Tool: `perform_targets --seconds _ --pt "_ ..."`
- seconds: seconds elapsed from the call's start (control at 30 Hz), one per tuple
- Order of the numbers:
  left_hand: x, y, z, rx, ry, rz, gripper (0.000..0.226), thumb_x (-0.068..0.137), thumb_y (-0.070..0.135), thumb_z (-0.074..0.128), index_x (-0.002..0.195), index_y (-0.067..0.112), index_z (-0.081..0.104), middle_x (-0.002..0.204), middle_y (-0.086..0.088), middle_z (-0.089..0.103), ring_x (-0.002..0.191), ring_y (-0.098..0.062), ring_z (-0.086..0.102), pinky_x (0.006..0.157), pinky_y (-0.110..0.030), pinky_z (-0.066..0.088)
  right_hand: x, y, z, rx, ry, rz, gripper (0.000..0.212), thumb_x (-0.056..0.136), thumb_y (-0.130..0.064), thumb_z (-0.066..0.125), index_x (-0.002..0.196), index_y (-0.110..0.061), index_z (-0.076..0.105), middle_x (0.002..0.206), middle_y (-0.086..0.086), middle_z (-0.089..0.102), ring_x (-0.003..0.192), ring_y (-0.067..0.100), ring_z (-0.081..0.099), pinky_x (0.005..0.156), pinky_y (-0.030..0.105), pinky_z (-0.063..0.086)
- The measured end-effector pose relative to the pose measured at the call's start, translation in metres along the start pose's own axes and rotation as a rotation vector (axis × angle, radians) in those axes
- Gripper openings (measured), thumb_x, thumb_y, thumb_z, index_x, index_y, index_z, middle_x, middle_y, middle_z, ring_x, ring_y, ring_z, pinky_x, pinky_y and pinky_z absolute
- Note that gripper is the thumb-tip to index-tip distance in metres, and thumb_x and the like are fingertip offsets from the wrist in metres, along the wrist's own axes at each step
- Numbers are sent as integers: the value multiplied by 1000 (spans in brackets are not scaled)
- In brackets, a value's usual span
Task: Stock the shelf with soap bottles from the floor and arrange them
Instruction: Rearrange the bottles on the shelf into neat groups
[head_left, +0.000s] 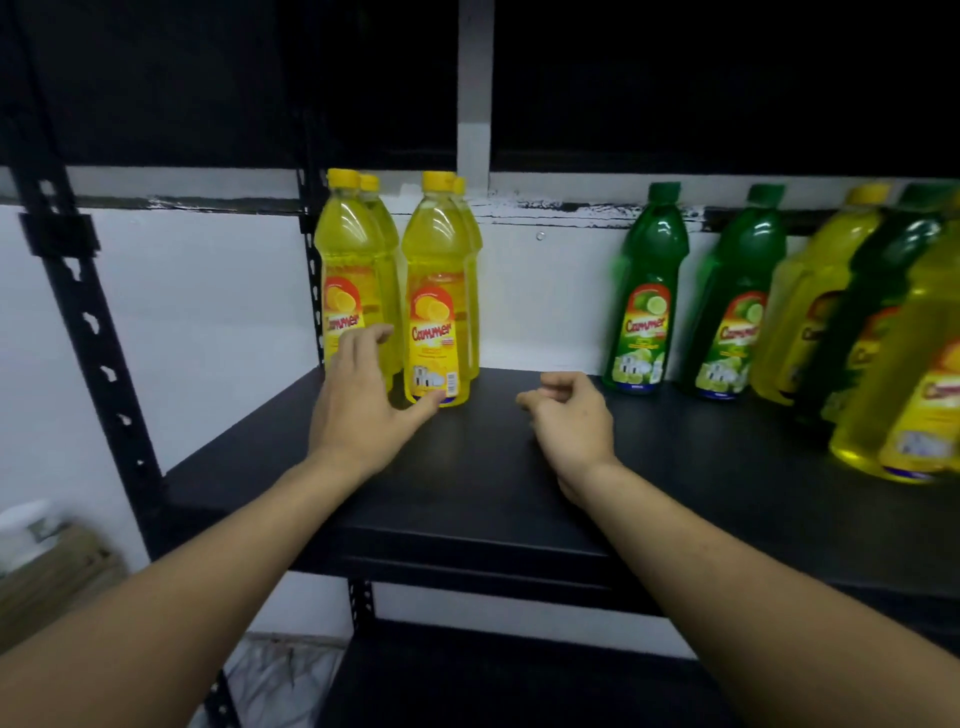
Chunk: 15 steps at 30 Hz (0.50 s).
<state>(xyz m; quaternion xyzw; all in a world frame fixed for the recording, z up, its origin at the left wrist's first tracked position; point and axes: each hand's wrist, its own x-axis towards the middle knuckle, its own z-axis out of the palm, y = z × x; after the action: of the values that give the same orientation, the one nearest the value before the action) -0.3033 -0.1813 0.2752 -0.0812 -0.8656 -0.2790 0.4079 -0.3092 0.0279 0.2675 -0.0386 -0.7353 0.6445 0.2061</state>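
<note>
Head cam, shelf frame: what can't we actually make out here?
- Rear yellow bottles: head view, labels hidden by the front yellow bottles.
- Far-right bottles: blurred, cut off by the right edge; count unclear.
- Left hand: covers the left bottle's base; contact unclear.
- Lower-left object: too blurred to identify.

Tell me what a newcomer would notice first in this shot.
Four bright yellow soap bottles stand clustered at the back left of the black shelf, with the left hand spread open in front of their lower parts. Two green bottles stand against the wall further right. The right hand hovers over the shelf's middle, fingers loosely curled, holding nothing.
</note>
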Motion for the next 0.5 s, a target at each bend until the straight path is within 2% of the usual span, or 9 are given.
perform_targets --seconds 0.17,0.3,0.4,0.5 --pt "-16 63 28 -49 -230 26 67 76 53 78 128 23 48 128 6 52 114 -16 55 92 -36 48 -16 -1 -80 -118 58 -29 22 82 -17 72 103 -19 64 98 -4 67 91 11 63 67 15 43" --pt "-25 114 58 -87 -416 23 62 76 56 77 124 26 51 128 8 55 116 -14 55 97 -32 45 -27 2 -151 -317 101 -139 22 83 -17 70 103 -19 61 103 -2 63 96 14 60 81 22 42" --pt "-31 149 79 -56 -561 70 61 77 61 73 124 28 52 130 11 54 120 -12 52 100 -30 42 -30 8 -196 -539 61 -262 33 81 -18 70 112 -19 59 111 -1 56 102 14 55 87 21 38" --pt "-35 172 100 3 -699 126 57 82 68 62 123 29 54 131 10 55 116 -14 54 102 -38 44 -23 15 -238 -677 133 -293 45 81 -20 71 123 -16 55 121 4 49 115 23 48 95 27 36"
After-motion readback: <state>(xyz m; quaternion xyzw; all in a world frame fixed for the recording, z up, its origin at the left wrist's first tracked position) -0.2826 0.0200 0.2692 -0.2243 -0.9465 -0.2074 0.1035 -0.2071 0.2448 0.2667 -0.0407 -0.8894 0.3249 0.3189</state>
